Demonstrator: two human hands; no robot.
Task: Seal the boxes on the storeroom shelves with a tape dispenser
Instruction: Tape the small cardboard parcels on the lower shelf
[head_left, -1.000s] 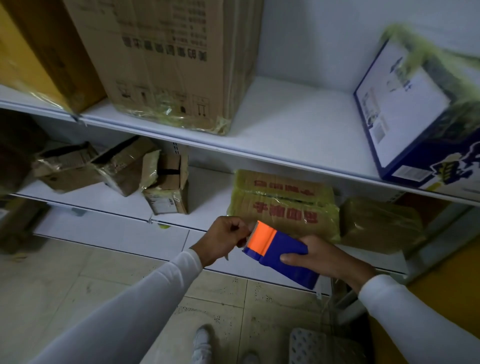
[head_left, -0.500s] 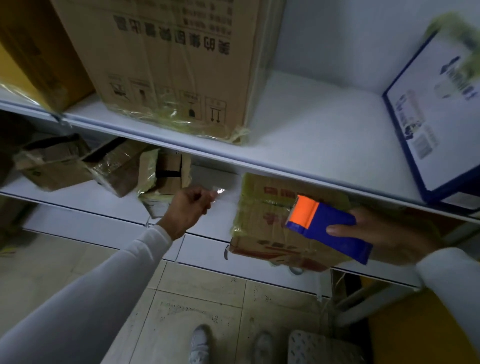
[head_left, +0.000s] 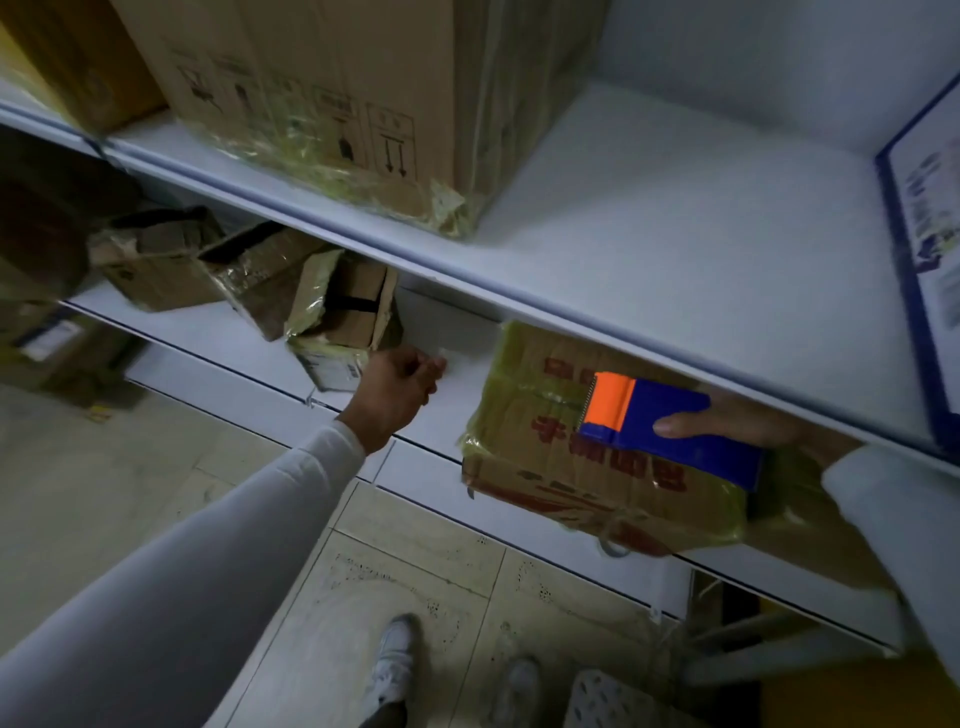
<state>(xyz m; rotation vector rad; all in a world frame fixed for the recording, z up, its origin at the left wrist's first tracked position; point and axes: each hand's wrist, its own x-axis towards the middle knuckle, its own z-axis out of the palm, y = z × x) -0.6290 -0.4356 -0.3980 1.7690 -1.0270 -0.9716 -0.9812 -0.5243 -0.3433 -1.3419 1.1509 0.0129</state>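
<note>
Now my left hand (head_left: 397, 395) has left the tape dispenser (head_left: 670, 423) and reached out to the left, fingers pinched on what looks like the clear tape's free end — so a strip seems drawn out, ready to lay. My right hand (head_left: 727, 421) grips the dispenser's blue body, low over the yellow-wrapped box (head_left: 545, 457) under the upper shelf (head_left: 623, 249). Its long axis runs left-right — orange end toward my left hand.

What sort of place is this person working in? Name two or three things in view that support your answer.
Most likely a storeroom or stock room. White metal shelves hold cardboard boxes: a large carton with handling symbols on the upper shelf, small battered boxes below. The right hand holds a blue and orange tape dispenser over a tape-wrapped box.
</note>
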